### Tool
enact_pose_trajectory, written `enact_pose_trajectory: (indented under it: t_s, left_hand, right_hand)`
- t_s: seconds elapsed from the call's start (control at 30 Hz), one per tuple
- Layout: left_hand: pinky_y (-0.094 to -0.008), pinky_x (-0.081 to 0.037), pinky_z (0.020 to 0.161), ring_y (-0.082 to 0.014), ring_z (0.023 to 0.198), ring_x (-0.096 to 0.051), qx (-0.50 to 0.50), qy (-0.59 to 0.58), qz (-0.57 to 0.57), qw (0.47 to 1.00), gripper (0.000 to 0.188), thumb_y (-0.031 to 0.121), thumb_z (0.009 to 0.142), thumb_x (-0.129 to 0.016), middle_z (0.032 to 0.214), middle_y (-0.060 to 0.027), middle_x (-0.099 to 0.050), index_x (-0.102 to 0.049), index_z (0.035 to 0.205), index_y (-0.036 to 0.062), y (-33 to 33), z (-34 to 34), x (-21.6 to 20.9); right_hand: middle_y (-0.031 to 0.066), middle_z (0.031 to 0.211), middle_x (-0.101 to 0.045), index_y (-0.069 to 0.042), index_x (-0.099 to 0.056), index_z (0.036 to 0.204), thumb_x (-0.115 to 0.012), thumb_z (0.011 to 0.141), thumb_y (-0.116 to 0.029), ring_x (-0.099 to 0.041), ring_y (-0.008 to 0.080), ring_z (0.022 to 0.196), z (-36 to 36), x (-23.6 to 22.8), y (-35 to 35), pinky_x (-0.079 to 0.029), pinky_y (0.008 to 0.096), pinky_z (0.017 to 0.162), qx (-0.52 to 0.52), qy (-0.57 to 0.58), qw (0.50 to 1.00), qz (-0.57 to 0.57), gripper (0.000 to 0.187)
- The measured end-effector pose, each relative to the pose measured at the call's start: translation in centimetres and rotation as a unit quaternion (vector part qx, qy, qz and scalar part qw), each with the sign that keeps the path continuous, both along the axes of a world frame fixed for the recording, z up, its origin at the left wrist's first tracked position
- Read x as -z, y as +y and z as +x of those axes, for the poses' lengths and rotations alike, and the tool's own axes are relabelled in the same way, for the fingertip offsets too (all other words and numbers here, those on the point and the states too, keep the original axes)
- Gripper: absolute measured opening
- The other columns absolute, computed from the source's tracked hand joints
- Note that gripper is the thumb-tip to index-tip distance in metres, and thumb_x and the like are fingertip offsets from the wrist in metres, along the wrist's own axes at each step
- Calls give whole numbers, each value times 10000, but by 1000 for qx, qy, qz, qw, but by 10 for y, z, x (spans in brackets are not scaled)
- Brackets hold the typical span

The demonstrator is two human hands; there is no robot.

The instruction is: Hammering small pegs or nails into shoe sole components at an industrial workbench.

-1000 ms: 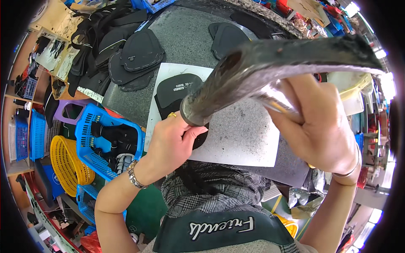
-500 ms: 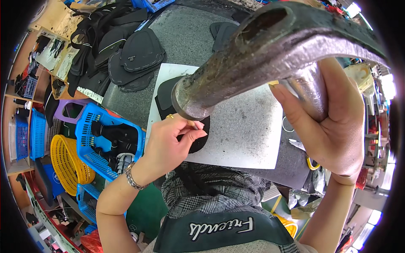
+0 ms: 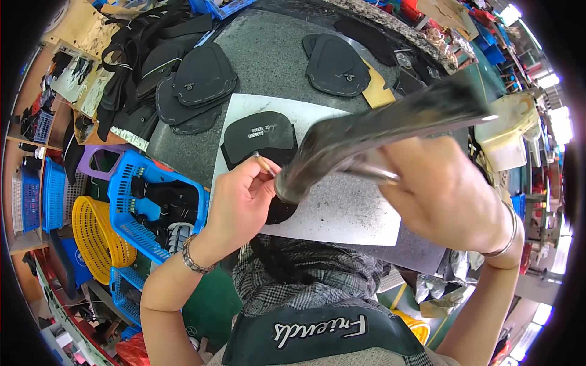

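Dark metal, the hammer (image 3: 381, 116) looks heavy and rigid — best held by its handle, gripped by the right hand (image 3: 442, 195). The left hand (image 3: 239, 196) pinches a slim, stiff-looking rod (image 3: 264, 163) above the black pad (image 3: 259, 137) — probably light, bendable, best lifted by its rim — on a white board (image 3: 360, 213) toward the bench's (image 3: 262, 49) near edge.

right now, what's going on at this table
A person's right hand grips a hammer, its head blurred close to the left hand. The left hand pinches a small rod over a black piece on a white board. Whether hammer and rod touch is unclear. More black pieces lie stacked farther back on the table.
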State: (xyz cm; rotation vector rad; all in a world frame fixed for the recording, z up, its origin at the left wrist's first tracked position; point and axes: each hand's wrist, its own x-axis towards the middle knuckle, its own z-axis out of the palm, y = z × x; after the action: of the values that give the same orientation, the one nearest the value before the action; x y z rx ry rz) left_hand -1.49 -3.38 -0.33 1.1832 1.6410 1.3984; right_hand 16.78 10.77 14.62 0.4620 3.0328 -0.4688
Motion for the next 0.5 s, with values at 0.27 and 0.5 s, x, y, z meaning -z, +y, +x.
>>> enact_pose_trajectory:
  t_s: [0.27,0.5]
  left_hand:
    - [-246,-524,651,-169,722,-678,3,239,18,971,64,-18,821,-664,826,-90,-674,-620,866,-31,-7,8,-11]
    - [-295,-467,551,-206,627,-638,-31,49,33,998,89,42,841,-659,752,-104,-635,-589,884,7,3,6,3]
  right_hand:
    - [152,761,-600,42,-545,1108,-639,765,38,-548,256,544,-13,-10,-5,-451,306,555,38,146,989,3,355]
    - [194,761,-580,21,-530,1147,-620,757,19,-562,300,591,-7,-10,-3,-459,388,580,45,5,999,-6,400]
